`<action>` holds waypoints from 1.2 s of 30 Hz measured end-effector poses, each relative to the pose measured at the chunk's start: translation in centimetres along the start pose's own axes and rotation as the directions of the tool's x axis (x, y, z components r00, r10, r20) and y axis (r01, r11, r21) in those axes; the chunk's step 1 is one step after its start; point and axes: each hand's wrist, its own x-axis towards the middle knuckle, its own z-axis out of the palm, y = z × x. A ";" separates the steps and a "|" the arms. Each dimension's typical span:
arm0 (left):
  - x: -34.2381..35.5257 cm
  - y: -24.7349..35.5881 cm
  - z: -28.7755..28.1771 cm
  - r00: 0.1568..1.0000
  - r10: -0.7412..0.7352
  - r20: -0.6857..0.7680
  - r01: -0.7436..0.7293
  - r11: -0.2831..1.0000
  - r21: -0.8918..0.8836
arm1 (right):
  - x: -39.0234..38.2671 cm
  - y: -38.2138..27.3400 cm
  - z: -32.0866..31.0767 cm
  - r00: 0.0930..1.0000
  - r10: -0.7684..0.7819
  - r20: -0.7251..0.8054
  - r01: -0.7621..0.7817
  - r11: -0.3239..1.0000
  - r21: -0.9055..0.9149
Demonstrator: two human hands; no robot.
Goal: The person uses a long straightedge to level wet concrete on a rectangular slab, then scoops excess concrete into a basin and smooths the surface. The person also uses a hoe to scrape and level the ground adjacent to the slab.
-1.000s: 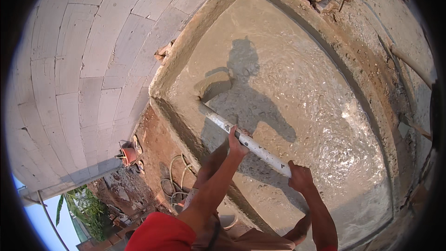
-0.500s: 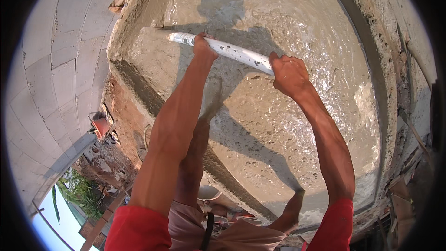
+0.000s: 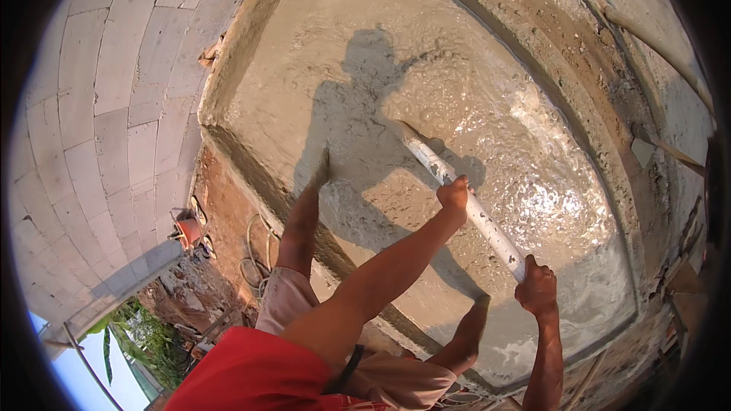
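Note:
I grip a long white pole (image 3: 496,233) with dark worn patches; it slants down across the wet grey mortar (image 3: 449,68). My left hand (image 3: 454,192) is wrapped round its middle. My right hand (image 3: 537,286) closes round the near end, lower and to the right. The pole's far end dips into the mortar, so whatever is fixed there is hidden. Both my legs stand in the mix, the left leg (image 3: 301,221) and the right leg (image 3: 466,339), their feet sunk out of sight.
A raised concrete rim (image 3: 232,156) borders the mortar pit. Leftward stands a grey block wall (image 3: 122,129), with a red wheelbarrow (image 3: 189,232) by its foot. A coiled hose (image 3: 255,262) lies on the soil. Another long-handled tool (image 3: 670,151) rests beyond the right edge.
Both hands have swung the pole rightward and nearer. Its far end has gone from the pit's left side to the middle, and the pole now slants more steeply.

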 end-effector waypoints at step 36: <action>19.8 40.7 -21.2 0.945 0.197 -0.260 -0.284 0.890 -0.357 | 28.4 -43.8 -6.5 0.890 -0.424 0.167 0.455 0.843 -0.285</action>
